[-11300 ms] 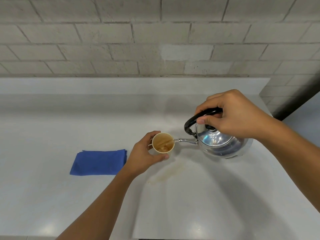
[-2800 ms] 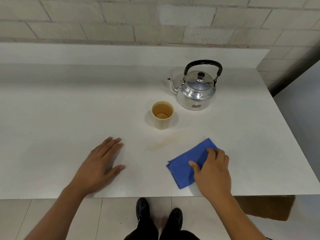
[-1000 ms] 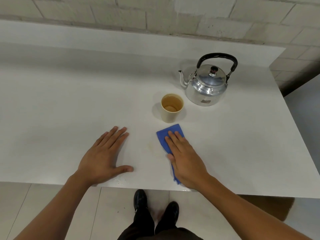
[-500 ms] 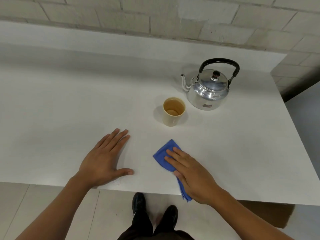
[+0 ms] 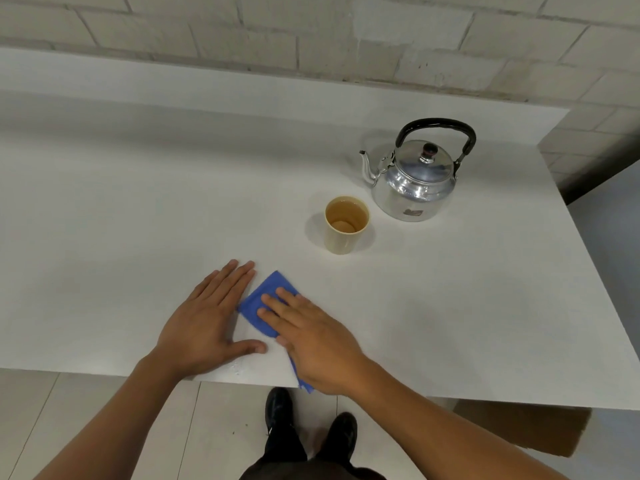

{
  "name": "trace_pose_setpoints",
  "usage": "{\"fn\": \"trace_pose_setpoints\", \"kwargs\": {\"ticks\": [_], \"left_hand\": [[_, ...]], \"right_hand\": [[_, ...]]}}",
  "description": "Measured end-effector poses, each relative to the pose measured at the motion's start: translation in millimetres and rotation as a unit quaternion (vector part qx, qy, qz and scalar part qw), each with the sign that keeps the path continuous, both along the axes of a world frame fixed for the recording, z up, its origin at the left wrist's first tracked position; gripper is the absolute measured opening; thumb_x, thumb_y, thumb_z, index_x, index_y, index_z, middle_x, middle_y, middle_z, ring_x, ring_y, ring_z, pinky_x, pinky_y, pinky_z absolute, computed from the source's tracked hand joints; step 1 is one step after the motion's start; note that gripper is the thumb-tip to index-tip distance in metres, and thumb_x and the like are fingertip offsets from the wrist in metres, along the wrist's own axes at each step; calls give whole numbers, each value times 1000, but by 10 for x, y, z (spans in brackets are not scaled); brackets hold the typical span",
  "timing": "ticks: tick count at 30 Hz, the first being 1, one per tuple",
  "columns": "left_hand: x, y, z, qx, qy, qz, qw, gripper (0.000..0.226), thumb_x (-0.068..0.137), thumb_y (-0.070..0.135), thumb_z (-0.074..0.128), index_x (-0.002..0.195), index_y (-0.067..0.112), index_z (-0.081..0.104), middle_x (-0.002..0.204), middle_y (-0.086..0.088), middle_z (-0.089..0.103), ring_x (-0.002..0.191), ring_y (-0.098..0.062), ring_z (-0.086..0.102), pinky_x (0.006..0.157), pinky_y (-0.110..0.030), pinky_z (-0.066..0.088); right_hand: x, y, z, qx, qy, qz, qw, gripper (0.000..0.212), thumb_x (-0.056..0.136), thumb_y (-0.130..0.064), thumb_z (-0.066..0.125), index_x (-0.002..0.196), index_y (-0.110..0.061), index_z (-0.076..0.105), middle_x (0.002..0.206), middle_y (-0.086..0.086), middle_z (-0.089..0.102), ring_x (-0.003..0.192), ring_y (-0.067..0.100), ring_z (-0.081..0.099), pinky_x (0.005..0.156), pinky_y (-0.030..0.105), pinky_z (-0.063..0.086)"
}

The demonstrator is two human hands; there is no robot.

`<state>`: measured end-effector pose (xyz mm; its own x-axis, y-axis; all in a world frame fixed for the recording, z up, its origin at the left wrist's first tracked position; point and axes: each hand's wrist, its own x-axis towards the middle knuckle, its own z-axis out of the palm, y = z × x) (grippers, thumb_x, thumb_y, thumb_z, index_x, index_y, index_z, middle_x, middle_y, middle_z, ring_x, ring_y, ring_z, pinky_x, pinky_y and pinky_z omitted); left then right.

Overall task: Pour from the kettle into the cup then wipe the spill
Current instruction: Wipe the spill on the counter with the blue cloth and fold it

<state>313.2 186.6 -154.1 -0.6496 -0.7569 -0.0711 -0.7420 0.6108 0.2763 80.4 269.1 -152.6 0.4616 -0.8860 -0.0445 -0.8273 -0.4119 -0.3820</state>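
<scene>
Taking the cup as the landmark and reading from the left: the left hand (image 5: 204, 323) lies well to the near left of the cup, flat on the white desk (image 5: 104, 209) with fingers spread and nothing under it. It looks like a brace, steadying the body while the other arm works.

Just beside it, nearer the cup's side, the blue cloth (image 5: 265, 306) lies on the desk with its far corner pointing toward the cup and its near end hanging over the desk edge. The right hand (image 5: 311, 344) presses on the cloth palm down, fingers straight and close together, not curled around it; a flat palm spreads pressure for wiping. A few wet specks show on the desk edge between the two hands, probably what remains of the spill.

The cup (image 5: 346, 225) stands upright, apart from the cloth, with brownish liquid inside, so pouring seems done. To its far right the kettle (image 5: 414, 183) sits upright, lid on, spout toward the left, close to the cup but not touching, parked clear of the wiping area.
</scene>
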Motion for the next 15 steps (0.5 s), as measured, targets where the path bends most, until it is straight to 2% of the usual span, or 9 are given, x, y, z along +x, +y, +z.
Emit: {"fn": "trace_pose_setpoints", "kwargs": {"ticks": [3, 5, 7, 10, 12, 15], "left_hand": [[5, -3, 13, -5, 2, -2, 1000, 124, 76, 94, 49, 166, 17, 13, 175, 6, 9, 162, -14, 4, 129, -37, 11], [5, -3, 28, -4, -3, -1, 1000, 126, 74, 95, 49, 166, 17, 13, 175, 7, 8, 162, -14, 4, 128, -38, 11], [-2, -2, 40, -3, -9, 1, 1000, 127, 73, 96, 48, 166, 18, 11, 175, 9, 5, 162, -13, 2, 128, -38, 10], [-14, -1, 53, -1, -12, 1, 1000, 126, 74, 96, 48, 166, 18, 13, 175, 10, 5, 162, -13, 2, 128, -39, 10], [-16, -1, 60, 0, -13, 2, 1000, 125, 74, 96, 48, 166, 18, 13, 175, 10, 5, 162, -13, 2, 128, -38, 10], [-18, 0, 69, 7, -8, 6, 1000, 125, 74, 96, 48, 166, 19, 12, 175, 10, 5, 162, -12, 2, 129, -38, 9]], "right_hand": [[-233, 297, 1, 17, -25, 38, 999, 51, 108, -21, 38, 158, -20, 30, 168, -5, 18, 156, 11, -1, 125, 29, -1], [-514, 510, 4, 23, -43, 25, 999, 49, 108, -22, 40, 156, -21, 36, 167, -6, 24, 156, 11, 7, 126, 32, 8], [-872, 684, 19, 29, -54, -20, 998, 49, 107, -20, 43, 155, -21, 38, 166, -8, 24, 155, 10, 11, 125, 35, 14], [-1385, 764, 41, 34, -77, -139, 987, 49, 106, -16, 48, 154, -21, 40, 165, -8, 27, 154, 10, 17, 123, 41, 21], [-1564, 667, 61, 43, -71, -202, 976, 49, 106, -24, 40, 154, -25, 34, 165, -10, 23, 154, 4, 13, 124, 40, 19], [-1540, 418, 57, 38, -48, -242, 968, 50, 107, -31, 33, 156, -28, 24, 165, -16, 13, 151, -5, 1, 126, 30, 11]]}}
